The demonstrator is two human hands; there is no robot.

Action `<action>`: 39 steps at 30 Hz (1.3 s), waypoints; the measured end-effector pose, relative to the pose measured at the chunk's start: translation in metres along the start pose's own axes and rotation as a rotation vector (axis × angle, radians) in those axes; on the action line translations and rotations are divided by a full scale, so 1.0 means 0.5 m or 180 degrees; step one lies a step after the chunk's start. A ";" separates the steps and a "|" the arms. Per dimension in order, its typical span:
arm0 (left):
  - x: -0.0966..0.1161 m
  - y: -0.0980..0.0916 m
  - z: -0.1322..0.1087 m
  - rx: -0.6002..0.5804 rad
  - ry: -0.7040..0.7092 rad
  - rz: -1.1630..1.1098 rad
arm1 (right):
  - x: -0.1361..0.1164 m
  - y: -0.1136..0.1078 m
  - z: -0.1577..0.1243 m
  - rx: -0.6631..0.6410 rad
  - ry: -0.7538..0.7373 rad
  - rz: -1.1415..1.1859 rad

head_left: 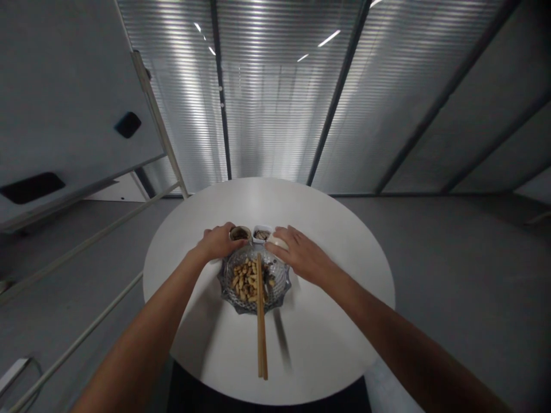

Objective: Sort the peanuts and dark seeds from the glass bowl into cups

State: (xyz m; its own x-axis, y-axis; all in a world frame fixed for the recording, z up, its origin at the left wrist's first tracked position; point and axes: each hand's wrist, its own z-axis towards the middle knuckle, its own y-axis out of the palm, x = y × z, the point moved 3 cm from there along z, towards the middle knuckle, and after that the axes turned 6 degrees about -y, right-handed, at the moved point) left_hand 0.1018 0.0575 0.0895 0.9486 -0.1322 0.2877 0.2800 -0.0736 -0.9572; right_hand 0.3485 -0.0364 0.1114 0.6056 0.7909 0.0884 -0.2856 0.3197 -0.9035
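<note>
My left hand (219, 241) is wrapped round a small round cup (240, 233) with dark contents, at the far edge of a glass bowl. My right hand (299, 250) grips a smooth, white, rounded object (278, 241); its exact kind is partly hidden by the fingers. Between the hands stands a small white square dish (262, 234) with darkish pieces inside. Nearer to me sits the clear, scalloped glass bowl (282, 287), holding peanuts (245, 281) mostly on its left side. A pair of wooden chopsticks (262, 327) rests across it, ends pointing toward me.
All of this is on a round white table (336, 229). A metal-framed bunk or rack (159, 109) with pale rails rises on the left. Behind the table is a ribbed translucent wall (275, 115). Grey floor (451, 275) extends to the right.
</note>
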 end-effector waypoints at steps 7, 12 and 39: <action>-0.002 -0.002 -0.001 0.0066 0.0087 -0.0060 | -0.019 -0.022 0.018 -0.0319 -0.0725 0.0075; 0.005 -0.011 -0.009 0.0151 0.0151 -0.0193 | -0.019 -0.026 0.021 -0.0315 -0.1008 0.0041; 0.016 -0.012 0.036 -0.0760 0.0045 -0.0004 | 0.067 0.093 -0.050 0.2187 0.2358 0.1353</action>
State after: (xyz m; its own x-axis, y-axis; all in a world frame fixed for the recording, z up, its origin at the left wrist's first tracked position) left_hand 0.1106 0.0749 0.0970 0.9456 -0.1456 0.2909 0.2368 -0.3052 -0.9224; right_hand 0.3739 -0.0081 0.0617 0.5903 0.4691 -0.6569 -0.7907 0.4997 -0.3536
